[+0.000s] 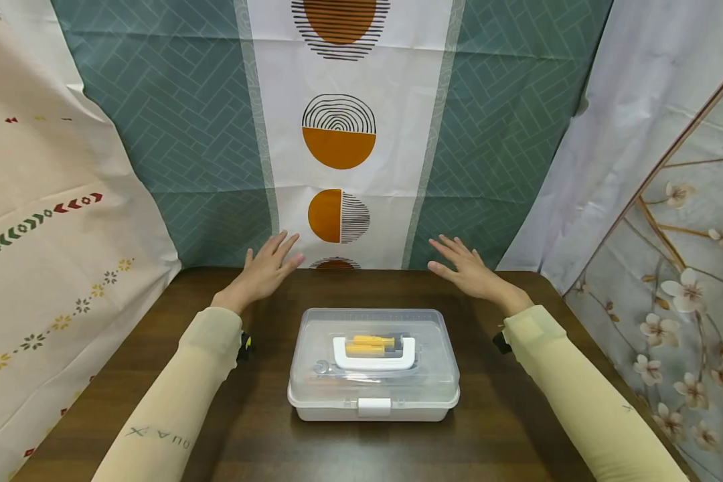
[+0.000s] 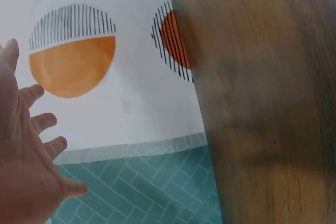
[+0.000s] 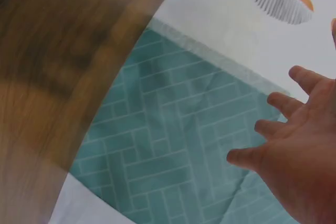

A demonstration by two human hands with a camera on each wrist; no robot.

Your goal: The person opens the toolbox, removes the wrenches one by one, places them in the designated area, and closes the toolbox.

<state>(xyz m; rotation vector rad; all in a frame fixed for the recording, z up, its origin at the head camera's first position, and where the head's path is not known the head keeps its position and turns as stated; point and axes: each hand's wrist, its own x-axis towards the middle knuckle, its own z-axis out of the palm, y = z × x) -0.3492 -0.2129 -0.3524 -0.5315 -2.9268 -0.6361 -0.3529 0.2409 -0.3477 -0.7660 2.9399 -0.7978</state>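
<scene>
A white toolbox (image 1: 373,395) with a clear lid stands on the table, its white handle (image 1: 375,363) folded down and its front latch (image 1: 374,407) fastened. Through the lid show yellow-handled tools (image 1: 367,345) and the end of a wrench (image 1: 321,367). My left hand (image 1: 260,273) is raised beyond the box's left side, fingers spread, touching nothing. On the other side my right hand (image 1: 472,271) hovers likewise with its fingers spread. Both wrist views show the left hand (image 2: 31,150) and the right hand (image 3: 299,129) holding nothing.
The dark wooden table (image 1: 265,442) runs back to a patterned curtain (image 1: 482,134) hanging at its far edge. A cream cloth (image 1: 66,234) hangs along the left, and a flowered cloth (image 1: 687,335) along the right.
</scene>
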